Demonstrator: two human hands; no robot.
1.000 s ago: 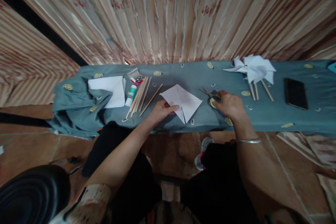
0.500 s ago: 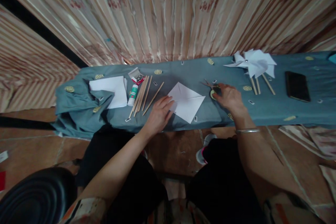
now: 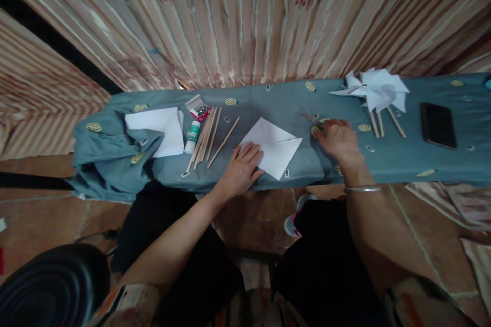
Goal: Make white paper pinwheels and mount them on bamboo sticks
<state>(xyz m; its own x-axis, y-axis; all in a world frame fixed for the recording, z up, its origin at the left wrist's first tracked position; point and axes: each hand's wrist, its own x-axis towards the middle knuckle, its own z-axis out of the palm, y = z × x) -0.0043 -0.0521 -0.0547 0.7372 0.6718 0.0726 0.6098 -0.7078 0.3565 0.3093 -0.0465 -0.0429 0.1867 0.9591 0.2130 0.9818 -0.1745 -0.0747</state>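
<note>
A square sheet of white paper [image 3: 279, 149], with slits running in from its corners, lies turned like a diamond on the cloth-covered bench. My left hand [image 3: 245, 163] rests flat on its left part, fingers stretched out. To the right of the sheet, my right hand [image 3: 337, 138] has its thumb and fingers closed about the handles of the scissors [image 3: 315, 126]. Their blades point away to the upper left, low over the cloth. The palm side of my right hand is hidden.
Left of the sheet are wooden sticks [image 3: 206, 138], a glue stick [image 3: 192, 137], an opened small box of pins [image 3: 200, 111] and stacked white paper [image 3: 169, 130]. Rightward lie paper pinwheels [image 3: 378, 89] on sticks and a dark phone [image 3: 438, 125]. A curtain [image 3: 238, 25] hangs behind the bench [image 3: 391, 163].
My left hand has slid right, further onto the paper. My right hand covers more of the scissors' handles, and the scissors have shifted slightly.
</note>
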